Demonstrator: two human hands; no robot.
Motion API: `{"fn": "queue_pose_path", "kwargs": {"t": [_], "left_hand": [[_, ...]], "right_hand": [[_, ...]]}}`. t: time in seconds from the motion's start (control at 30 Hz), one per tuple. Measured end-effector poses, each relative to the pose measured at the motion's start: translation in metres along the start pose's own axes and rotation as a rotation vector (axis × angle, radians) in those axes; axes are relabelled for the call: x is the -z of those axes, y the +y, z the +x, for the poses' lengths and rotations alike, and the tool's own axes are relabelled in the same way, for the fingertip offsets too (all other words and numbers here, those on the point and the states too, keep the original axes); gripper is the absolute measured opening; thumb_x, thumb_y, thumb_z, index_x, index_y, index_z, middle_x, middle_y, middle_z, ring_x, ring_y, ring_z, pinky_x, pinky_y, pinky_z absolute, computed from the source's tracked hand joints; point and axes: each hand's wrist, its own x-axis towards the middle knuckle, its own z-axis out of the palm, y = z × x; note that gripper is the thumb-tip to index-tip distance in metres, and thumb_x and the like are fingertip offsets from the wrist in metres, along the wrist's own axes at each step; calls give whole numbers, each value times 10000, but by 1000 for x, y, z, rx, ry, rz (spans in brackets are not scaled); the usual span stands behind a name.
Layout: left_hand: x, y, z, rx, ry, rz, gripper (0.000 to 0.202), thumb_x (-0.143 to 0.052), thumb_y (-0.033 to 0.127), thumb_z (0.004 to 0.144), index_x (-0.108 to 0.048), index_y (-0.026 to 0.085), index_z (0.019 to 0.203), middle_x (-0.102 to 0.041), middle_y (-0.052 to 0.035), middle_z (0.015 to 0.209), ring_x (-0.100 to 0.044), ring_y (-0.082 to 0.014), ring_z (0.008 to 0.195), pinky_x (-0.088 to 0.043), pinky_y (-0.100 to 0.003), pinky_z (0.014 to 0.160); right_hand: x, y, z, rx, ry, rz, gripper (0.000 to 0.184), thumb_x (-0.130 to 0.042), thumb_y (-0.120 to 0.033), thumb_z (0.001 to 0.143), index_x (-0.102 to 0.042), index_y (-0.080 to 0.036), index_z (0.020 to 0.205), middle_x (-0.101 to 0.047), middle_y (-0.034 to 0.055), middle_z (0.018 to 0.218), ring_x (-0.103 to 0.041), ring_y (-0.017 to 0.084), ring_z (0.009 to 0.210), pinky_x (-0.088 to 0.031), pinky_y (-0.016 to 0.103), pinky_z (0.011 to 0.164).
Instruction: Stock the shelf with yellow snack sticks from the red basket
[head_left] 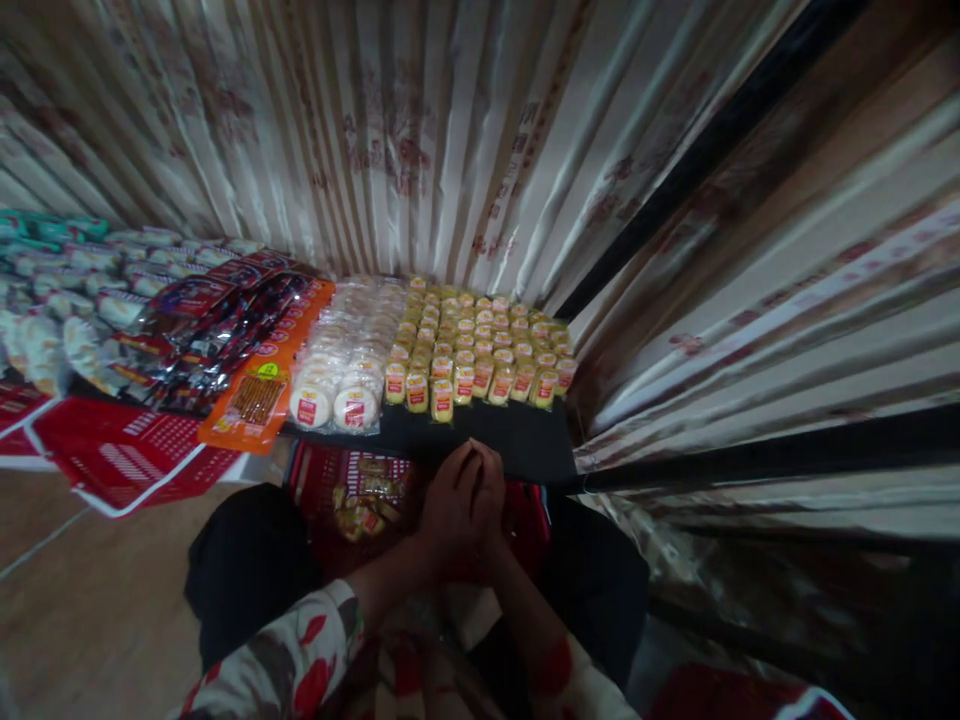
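Observation:
My left hand (448,500) and my right hand (491,497) are pressed against each other, fingers closed and fingertips pointing toward the shelf. What lies between the palms, if anything, is hidden. Below them, a red basket (319,500) sits between my knees with several small yellow packets (360,515) in it. Just beyond my fingertips is the front edge of a dark shelf (510,440). Rows of small yellow wrapped cakes (482,375) stand on it. Left of these are stacks of round white wrapped biscuits (355,405).
Orange snack bags (255,400), dark shiny packets (202,320) and white-wrapped packs (97,285) fill the shelf's left part. Another red basket (124,450) stands on the left. Behind hangs a pleated curtain (420,130), with a black frame bar (660,210) on the right.

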Motion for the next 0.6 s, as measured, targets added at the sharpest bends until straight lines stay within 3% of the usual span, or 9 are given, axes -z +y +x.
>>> {"fn": "queue_pose_path", "kwargs": {"t": [0.17, 0.3, 0.47, 0.6], "left_hand": [[7, -10, -34, -20, -1, 26, 461, -414, 280, 879, -419, 83, 1296, -399, -207, 1384, -365, -253, 1309, -378, -463, 1058], [7, -26, -58, 83, -30, 6, 452, -409, 294, 879, -429, 90, 1282, -414, -199, 1365, -371, -245, 1299, -373, -457, 1055], [9, -59, -74, 528, 16, -64, 368, -383, 235, 853, -527, 130, 1175, -521, -143, 1256, -470, -212, 1205, -359, -436, 1064], [20, -95, -78, 1100, 189, -68, 270, -436, 164, 780, -600, 138, 992, -599, -138, 1135, -498, -232, 1172, -360, -420, 1045]], "right_hand": [[4, -19, -27, -92, -99, 83, 384, -338, -157, 857, -543, -225, 1174, -594, 67, 1113, -560, 172, 1026, -472, 387, 917], [-12, -16, -48, -161, -183, 114, 400, -370, -149, 813, -577, -219, 1148, -606, 72, 1102, -553, 182, 1044, -464, 381, 924], [-53, -13, -58, -350, -515, 82, 485, -364, -57, 722, -634, -223, 1090, -635, 62, 1108, -566, 178, 1057, -433, 356, 962], [-91, -24, -62, -459, -852, 16, 391, -419, -60, 790, -637, -209, 1078, -665, 69, 1087, -607, 190, 1010, -442, 328, 913]]}}
